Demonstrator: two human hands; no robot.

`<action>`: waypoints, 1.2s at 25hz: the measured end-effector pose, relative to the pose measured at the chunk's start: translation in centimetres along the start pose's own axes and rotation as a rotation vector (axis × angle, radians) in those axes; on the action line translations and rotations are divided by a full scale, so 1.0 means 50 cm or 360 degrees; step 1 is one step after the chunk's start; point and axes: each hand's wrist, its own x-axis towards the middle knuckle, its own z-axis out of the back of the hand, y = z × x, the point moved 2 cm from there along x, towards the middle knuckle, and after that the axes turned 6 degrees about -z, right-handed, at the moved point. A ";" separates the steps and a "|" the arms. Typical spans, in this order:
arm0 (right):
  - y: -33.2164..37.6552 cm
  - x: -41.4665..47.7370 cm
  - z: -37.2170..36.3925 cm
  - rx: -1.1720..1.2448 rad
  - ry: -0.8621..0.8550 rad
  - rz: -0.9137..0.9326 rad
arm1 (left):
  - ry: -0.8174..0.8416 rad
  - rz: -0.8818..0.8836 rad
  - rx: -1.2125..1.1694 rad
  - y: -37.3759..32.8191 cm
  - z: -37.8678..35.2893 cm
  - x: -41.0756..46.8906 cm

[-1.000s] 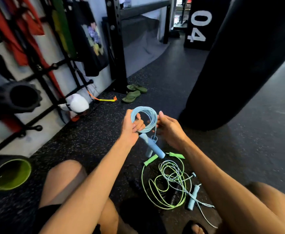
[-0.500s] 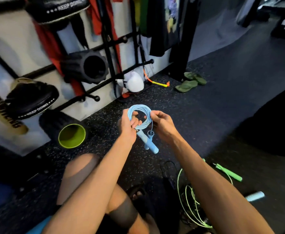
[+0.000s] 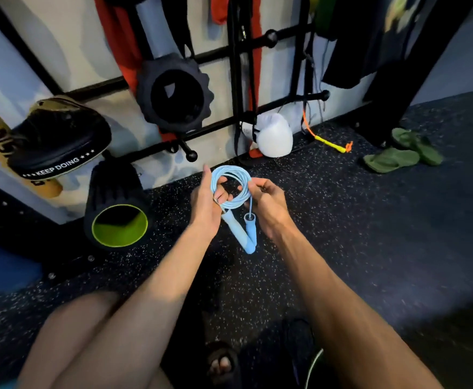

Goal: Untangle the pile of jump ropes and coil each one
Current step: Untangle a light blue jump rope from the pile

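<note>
**A:** What are the hands doing?

**B:** I see the left hand [image 3: 206, 202] with its fingers poked through the ring of the blue jump rope [image 3: 230, 168] and curled round the strands. Its thumb sticks up. The right hand [image 3: 269, 203] pinches the other side of the ring. Both hands hold the rope, close together, up off the floor.

**A:** Which way does the rope point?

**B:** The ring stands up, and its round hole faces me. Two handles hang under it. The pale handle [image 3: 236, 231] slants down and to the right. The darker handle [image 3: 250, 230] hangs almost straight down on a short bit of cord. Their bottom ends meet, like the letter V.

**A:** What is around the hands?

**B:** Under them is the dark speckled floor [image 3: 370, 234]. To the left lies a black foam roller [image 3: 112, 189] with a green inside, and its open end faces me. Past the hands, by the wall, sits a white boxing glove [image 3: 274, 134]. Right of it lies a yellow and orange cord [image 3: 330, 143], and farther right a pair of green flip-flops [image 3: 398, 157]. On the wall rack [image 3: 235, 80] hangs a black bumpy roller [image 3: 175, 94]. Left of that is a black pad [image 3: 58, 136] that says KEEP DOING.

**A:** Anything down low?

**B:** I see a bare knee [image 3: 75, 346] at the bottom left and a foot in a sandal [image 3: 221, 363] between the arms. Right of the foot is a thin bit of green rope [image 3: 312, 366]. I cannot tell where it goes.
</note>
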 end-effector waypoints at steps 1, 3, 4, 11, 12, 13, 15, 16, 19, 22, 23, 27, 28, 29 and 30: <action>-0.001 0.029 -0.004 -0.0017 0.0031 -0.0013 | -0.0002 -0.0051 -0.0008 0.001 0.001 0.018; 0.000 0.074 -0.017 -0.0049 0.0077 -0.0008 | 0.0000 -0.0149 -0.0009 0.002 0.007 0.055; -0.004 0.099 -0.026 -0.0055 0.0108 -0.0007 | -0.0014 -0.0195 -0.0007 0.005 0.015 0.077; -0.044 0.252 -0.108 -0.0250 0.0190 0.0195 | -0.0442 -0.0540 0.0288 0.036 0.080 0.221; -0.057 0.271 -0.119 -0.0275 0.0177 0.0230 | -0.0511 -0.0603 0.0407 0.039 0.091 0.241; -0.070 0.292 -0.130 -0.0293 0.0155 0.0263 | -0.0556 -0.0668 0.0542 0.041 0.103 0.262; -0.088 0.333 -0.150 -0.0312 0.0078 0.0329 | -0.0589 -0.0789 0.0762 0.039 0.121 0.301; -0.092 0.350 -0.162 -0.0304 0.0032 0.0369 | -0.0574 -0.0854 0.0832 0.034 0.127 0.316; -0.100 0.398 -0.193 -0.0265 -0.0068 0.0497 | -0.0562 -0.1048 0.1012 0.017 0.151 0.364; -0.114 0.444 -0.214 -0.0283 -0.0117 0.0561 | -0.0628 -0.1077 0.1093 0.010 0.189 0.410; -0.120 0.465 -0.221 -0.0284 -0.0131 0.0555 | -0.0647 -0.1041 0.1084 0.008 0.202 0.432; -0.137 0.548 -0.244 -0.0374 -0.0164 0.0490 | -0.0776 -0.0935 0.0974 0.008 0.231 0.524; -0.141 0.565 -0.246 -0.0415 -0.0172 0.0465 | -0.0802 -0.0925 0.0920 0.011 0.233 0.540; -0.146 0.580 -0.246 -0.0452 -0.0182 0.0439 | -0.0823 -0.0921 0.0881 0.015 0.235 0.554; -0.150 0.587 -0.245 -0.0469 -0.0169 0.0405 | -0.0830 -0.0914 0.0871 0.018 0.235 0.560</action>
